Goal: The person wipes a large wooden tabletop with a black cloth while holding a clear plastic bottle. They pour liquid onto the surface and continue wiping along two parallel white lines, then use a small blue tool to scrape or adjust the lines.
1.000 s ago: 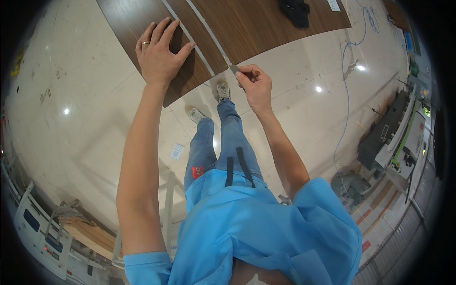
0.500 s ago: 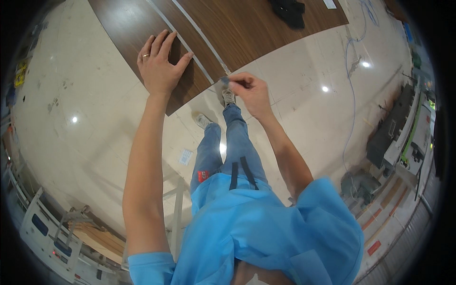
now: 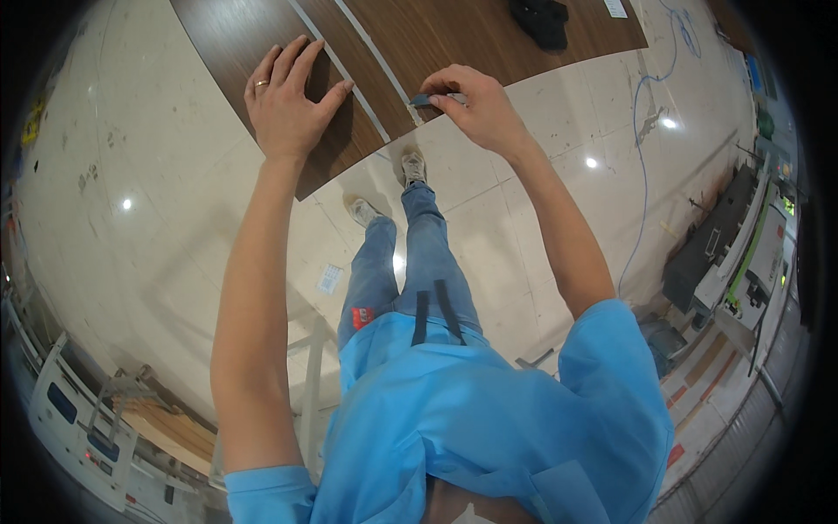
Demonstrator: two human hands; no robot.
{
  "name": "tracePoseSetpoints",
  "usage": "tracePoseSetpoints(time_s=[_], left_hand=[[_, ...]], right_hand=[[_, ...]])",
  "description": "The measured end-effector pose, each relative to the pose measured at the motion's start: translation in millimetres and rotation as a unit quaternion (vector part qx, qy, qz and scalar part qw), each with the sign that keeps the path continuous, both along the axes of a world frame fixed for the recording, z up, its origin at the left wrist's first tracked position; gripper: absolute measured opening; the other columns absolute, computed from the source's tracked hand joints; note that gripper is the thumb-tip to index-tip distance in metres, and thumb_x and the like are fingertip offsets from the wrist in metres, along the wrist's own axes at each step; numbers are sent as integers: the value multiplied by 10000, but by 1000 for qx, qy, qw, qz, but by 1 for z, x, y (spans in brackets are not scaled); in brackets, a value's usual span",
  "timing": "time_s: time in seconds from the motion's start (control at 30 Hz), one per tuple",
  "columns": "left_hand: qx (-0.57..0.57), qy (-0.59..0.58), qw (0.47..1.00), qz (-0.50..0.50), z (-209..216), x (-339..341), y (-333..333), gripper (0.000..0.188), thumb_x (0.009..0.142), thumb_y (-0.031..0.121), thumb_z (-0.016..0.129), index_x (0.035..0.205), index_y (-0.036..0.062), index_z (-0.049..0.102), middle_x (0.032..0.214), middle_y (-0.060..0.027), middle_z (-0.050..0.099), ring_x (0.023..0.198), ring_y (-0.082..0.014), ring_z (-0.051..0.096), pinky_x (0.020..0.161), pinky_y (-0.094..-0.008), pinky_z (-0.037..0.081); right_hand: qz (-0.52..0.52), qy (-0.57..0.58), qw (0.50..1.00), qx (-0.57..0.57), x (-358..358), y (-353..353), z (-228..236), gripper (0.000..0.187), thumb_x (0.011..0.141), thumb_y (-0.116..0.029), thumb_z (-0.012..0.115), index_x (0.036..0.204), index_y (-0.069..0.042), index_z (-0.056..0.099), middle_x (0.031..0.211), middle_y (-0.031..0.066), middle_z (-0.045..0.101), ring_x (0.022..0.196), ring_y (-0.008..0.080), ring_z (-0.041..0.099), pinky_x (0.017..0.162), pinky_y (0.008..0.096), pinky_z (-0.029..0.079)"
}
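At the near edge of the dark wood surface (image 3: 454,39), the right hand (image 3: 476,105) pinches a small dark tool (image 3: 425,100), fingers closed on it, its tip where a pale strip (image 3: 375,61) meets that edge. The strip's long axis runs away from the person. The left hand (image 3: 288,100) lies flat, fingers spread, left of the strip and farther from the tool.

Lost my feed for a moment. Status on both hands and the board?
Left hand flat on dark wood board, fingers spread. Right hand pinching small dark tool at board's near edge. Nothing blocking the edge.
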State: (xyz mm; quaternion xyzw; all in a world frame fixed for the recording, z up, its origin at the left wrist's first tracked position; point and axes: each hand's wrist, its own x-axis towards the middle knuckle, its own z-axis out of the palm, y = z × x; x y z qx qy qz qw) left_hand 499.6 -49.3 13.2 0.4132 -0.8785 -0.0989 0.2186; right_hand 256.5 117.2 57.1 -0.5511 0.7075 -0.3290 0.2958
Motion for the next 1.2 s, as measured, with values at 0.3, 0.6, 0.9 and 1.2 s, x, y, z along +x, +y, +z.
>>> tracePoseSetpoints(time_s=[0.3,0.6,0.9,1.2], left_hand=[[-1,-12,1000,1,1,1,0,706,858,692,770,1479,379,651,1574,108,593,1550,-207,434,1303,-481,271],[-10,-40,999,1,-3,3,-1,743,877,768,723,1516,401,623,1605,97,563,1556,-208,424,1305,-484,278],[-11,-44,999,-1,-2,4,-2,760,871,790,714,1521,408,615,1610,91,558,1566,-209,408,1308,-483,272],[-10,-36,999,-4,-4,5,-3,755,880,795,698,1522,406,615,1613,90,555,1564,-213,414,1306,-488,268]], right_hand=[[74,54,996,3,-9,-14,-3,115,989,-91,736,1096,-82,776,1024,57,735,979,249,685,858,392,561],[72,71,995,-17,-9,-14,-9,99,974,-159,751,1059,-130,791,982,42,710,978,265,687,928,423,530],[73,33,996,-26,-11,-17,-7,92,959,-137,760,1031,-92,796,987,64,725,975,283,693,891,422,543],[72,24,997,11,-12,-17,-8,91,974,-119,753,1043,-94,807,992,79,721,1001,282,683,895,427,546]])
